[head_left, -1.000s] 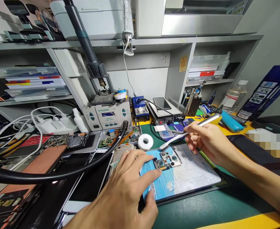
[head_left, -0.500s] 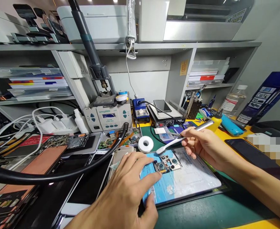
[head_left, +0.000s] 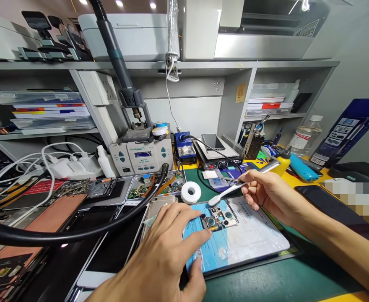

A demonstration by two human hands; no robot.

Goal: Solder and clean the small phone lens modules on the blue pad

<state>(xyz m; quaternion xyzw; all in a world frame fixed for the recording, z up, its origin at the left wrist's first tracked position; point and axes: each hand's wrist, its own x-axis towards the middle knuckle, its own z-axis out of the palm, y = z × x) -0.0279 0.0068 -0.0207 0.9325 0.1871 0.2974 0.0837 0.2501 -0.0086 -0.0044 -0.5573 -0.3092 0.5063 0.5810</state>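
A phone camera module with several round lenses lies on a blue and white plastic-wrapped packet. My left hand steadies the module at its left side with two fingertips, while the thumb rests at the packet's near left edge. In my right hand is a white toothbrush with a grey handle end, pinched between thumb and fingers. Its head is at the module's upper edge, bristles down; whether they touch it I cannot tell.
A roll of white tape stands just behind the packet. A black hose arches across the left over several phones. Behind are a hot-air station, a tray of parts and a heating plate. A black phone lies right.
The view has tilted up slightly. The toothbrush head has shifted a little to the right relative to the module; both hands keep their holds.
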